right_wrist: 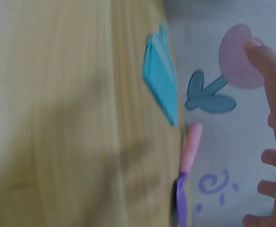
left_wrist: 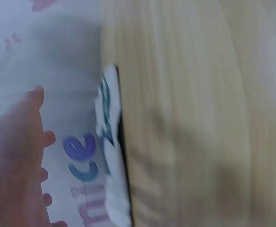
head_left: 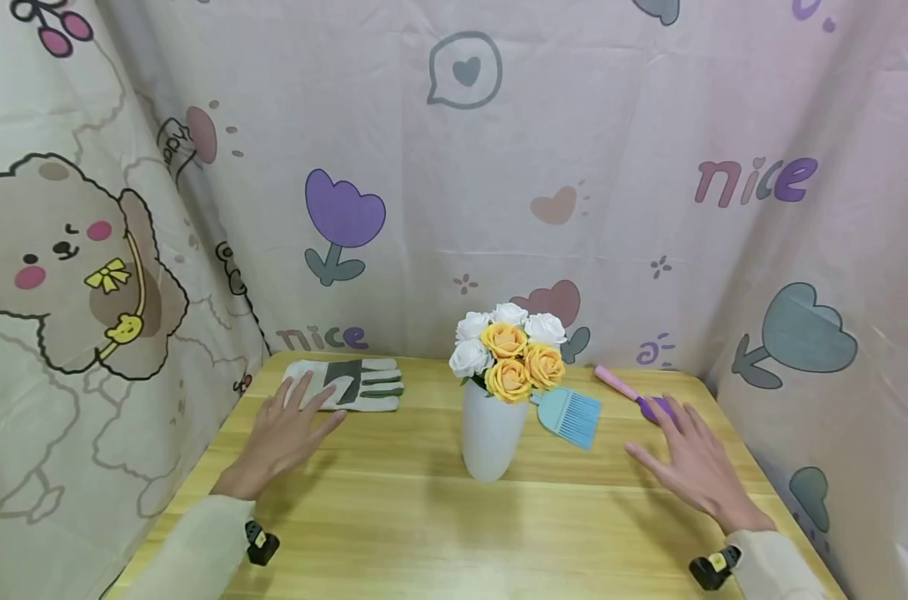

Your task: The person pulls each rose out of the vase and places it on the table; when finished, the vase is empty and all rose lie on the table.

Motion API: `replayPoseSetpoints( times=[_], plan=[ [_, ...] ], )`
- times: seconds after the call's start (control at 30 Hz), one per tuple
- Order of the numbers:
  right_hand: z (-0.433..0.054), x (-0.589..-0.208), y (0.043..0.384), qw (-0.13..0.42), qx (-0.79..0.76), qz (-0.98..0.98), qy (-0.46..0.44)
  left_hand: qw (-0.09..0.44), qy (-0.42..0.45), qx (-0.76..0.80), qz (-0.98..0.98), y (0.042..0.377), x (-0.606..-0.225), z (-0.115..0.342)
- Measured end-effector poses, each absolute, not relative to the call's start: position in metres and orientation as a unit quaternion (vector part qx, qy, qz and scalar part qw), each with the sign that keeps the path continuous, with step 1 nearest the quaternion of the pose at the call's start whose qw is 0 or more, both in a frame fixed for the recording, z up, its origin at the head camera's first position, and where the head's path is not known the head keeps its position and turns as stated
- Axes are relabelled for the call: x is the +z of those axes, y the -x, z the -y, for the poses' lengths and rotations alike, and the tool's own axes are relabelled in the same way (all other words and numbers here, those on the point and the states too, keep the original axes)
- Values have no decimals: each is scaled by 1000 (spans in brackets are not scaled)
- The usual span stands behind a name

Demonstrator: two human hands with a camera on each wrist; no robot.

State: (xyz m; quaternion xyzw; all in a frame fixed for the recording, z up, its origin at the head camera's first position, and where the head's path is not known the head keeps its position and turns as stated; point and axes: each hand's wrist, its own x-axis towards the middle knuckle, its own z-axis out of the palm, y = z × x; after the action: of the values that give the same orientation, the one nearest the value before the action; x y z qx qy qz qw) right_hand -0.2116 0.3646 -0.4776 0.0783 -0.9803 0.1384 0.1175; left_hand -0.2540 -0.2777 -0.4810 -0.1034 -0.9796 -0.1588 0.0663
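My left hand is held over the table with fingers spread, just in front of a white work glove with grey and green parts, and grips nothing. On the right, my right hand also has its fingers spread and holds nothing; in the head view it partly covers a tool's purple end, whose pink handle points to the back left. Between the hands stands a white vase with white and yellow roses. Behind its right side lies a light blue brush; the right wrist view shows its bristles.
The wooden table runs back to a hanging printed cloth, which also closes off the left and right sides. The upright vase is the tallest thing on the table.
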Motion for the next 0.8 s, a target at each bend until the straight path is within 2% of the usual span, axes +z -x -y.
replayPoseSetpoints(
  times=[0.43,0.8],
  plan=[
    [-318,-457,220,166,200,950,-171,126,199,-189,953,256,-438,206],
    [-276,-449,228,161,232,937,-203,163,276,-246,915,247,-406,155]
  ],
)
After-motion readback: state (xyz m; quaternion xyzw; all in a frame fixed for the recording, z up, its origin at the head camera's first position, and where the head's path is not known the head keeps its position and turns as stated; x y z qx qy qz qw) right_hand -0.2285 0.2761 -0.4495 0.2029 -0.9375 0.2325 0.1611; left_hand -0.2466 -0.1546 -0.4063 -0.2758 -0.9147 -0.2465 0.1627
